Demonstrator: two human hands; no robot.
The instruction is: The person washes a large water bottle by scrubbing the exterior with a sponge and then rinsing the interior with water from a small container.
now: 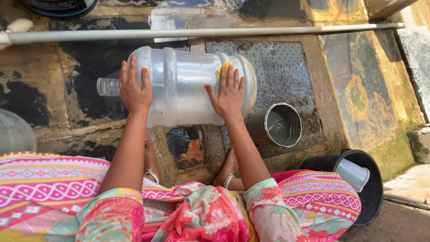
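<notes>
Steel pot (278, 125) beside jug (179, 87) — pipe (201, 32) beyond
</notes>
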